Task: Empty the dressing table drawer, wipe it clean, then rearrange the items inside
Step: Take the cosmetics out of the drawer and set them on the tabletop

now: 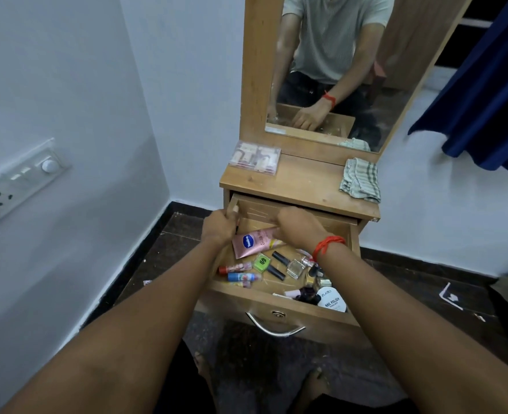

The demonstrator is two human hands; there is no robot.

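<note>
The wooden drawer (233,297) stands pulled out below the surface (300,183). Your left hand (220,227) sits at the drawer's left wall, with its fingers curled round a thin dark stick (237,225). Your right hand (297,225) covers the top end of a flat pink tube (252,242). Its fingers are hidden, so their grip cannot be told. Small bottles and a round white jar (333,298) lie loose inside. A folded checked cloth (360,182) lies on the surface.

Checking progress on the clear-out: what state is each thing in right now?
drawer, pulled open, still cluttered.
Vaseline tube, lying flat inside.
cloth, bunched on the tabletop, untouched.
plastic box, looks shut, on tabletop.
left hand, grips thin stick.
right hand, grips Vaseline tube's end.
</note>
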